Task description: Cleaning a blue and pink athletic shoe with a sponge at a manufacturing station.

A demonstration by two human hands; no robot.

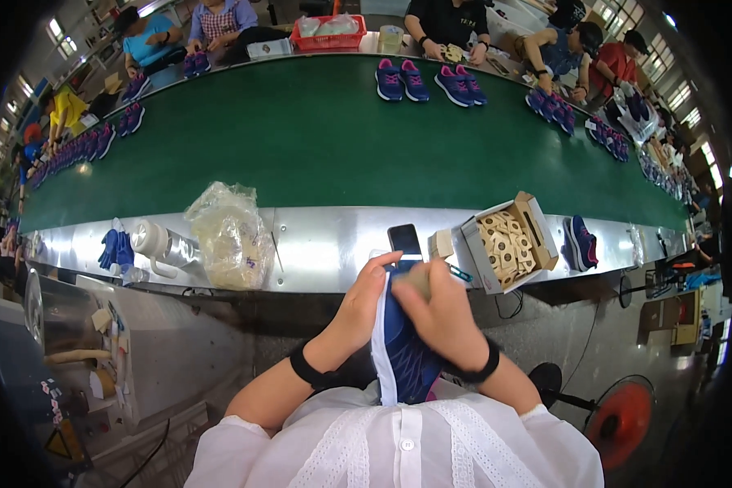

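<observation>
A dark blue shoe with a white sole is held upright in front of my white shirt, its sole side facing left. My left hand grips it along the sole edge near the upper end, fingers closed around it. My right hand is closed around a small tan piece, pressed to the shoe's upper end; motion smears it, so its exact kind is unclear. Just beyond both hands, a dark phone lies on the metal ledge, with a small tan block beside it.
An open box of tan tags and a blue shoe stand right; a clear plastic bag, bottle and blue gloves left. Beyond runs a green conveyor belt with shoes and co-workers. A red fan stands lower right.
</observation>
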